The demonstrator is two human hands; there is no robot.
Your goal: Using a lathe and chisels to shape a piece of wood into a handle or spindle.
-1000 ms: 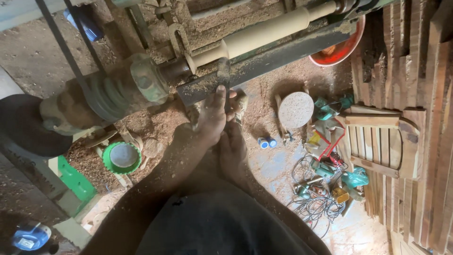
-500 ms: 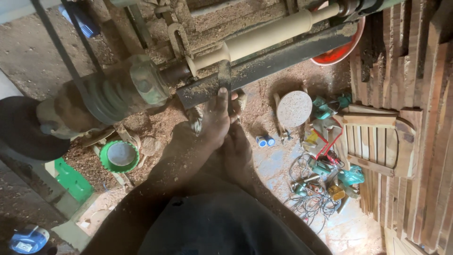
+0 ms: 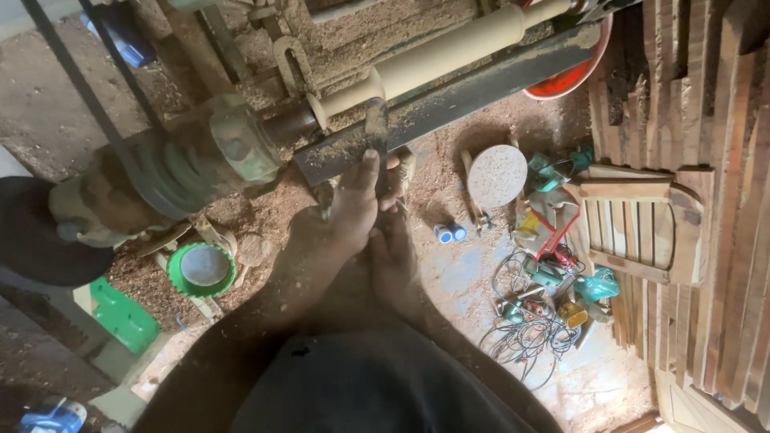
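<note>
While I am looking down from the head view, my left hand (image 3: 341, 220) is reaching up to a flat metal tool (image 3: 375, 132) that is standing upright against the dark steel rest bar (image 3: 457, 100) of a wood lathe. My left fingers (image 3: 367, 172) are pressing against the lower end of that tool, partly curled around it, though I cannot tell how firmly they are closing. My right hand (image 3: 395, 256) is sitting just beneath and to the right of the left one, touching it; its fingers (image 3: 399, 188) are reaching up to the same tool, and how far they are opening is hidden by the left hand. Just above the bar, a pale turned wooden cylinder (image 3: 449, 52) is lying along the lathe, its narrow end meeting the green, dusty drive head (image 3: 228, 148) on the left. Sawdust is covering the floor (image 3: 449, 281) below. A green round lid (image 3: 200, 269) is lying to the left, a round wooden disc (image 3: 497, 176) to the right, and tangled wires with small tools (image 3: 537, 317) are lying beside stacked wooden slats (image 3: 626, 228).
</note>
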